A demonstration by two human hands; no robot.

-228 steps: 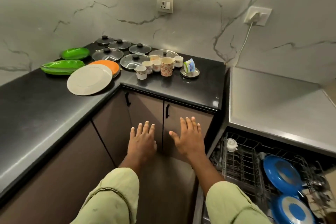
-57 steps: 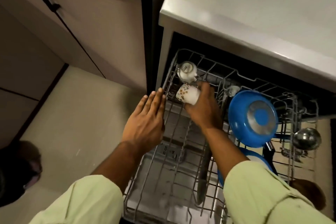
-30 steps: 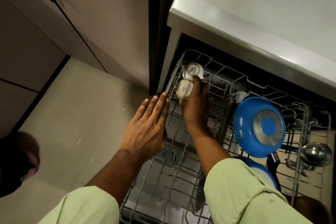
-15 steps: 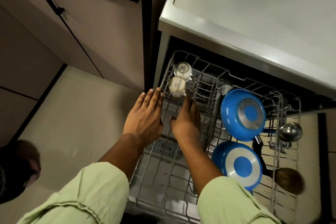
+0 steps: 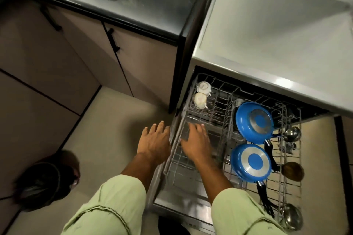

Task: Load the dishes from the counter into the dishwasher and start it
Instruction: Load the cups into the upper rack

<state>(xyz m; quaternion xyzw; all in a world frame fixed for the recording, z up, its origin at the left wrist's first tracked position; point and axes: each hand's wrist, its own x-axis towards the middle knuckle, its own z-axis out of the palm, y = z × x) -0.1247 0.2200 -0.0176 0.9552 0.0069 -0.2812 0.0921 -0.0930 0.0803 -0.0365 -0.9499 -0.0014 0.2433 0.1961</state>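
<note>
A black counter [image 5: 114, 2] flanks the open dishwasher [image 5: 267, 44]. Its pulled-out wire rack [image 5: 191, 170] carries two blue pans [image 5: 254, 122] on the right. Both hands hover empty, fingers straight and close together: the left hand [image 5: 154, 143] is beside the rack's edge, the right hand [image 5: 196, 143] over it. Two pale cups [image 5: 200, 100], bottoms showing, sit in the rack's far left corner.

Two cups [image 5: 200, 99], seemingly inverted, in rack [image 5: 225, 101]

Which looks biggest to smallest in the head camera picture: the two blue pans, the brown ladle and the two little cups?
1. Upper blue pan and lower blue pan: look alike, tied.
2. Brown ladle.
3. Back cup and front cup: alike; they sit farther from the camera, so their smallness is unsure.
</note>
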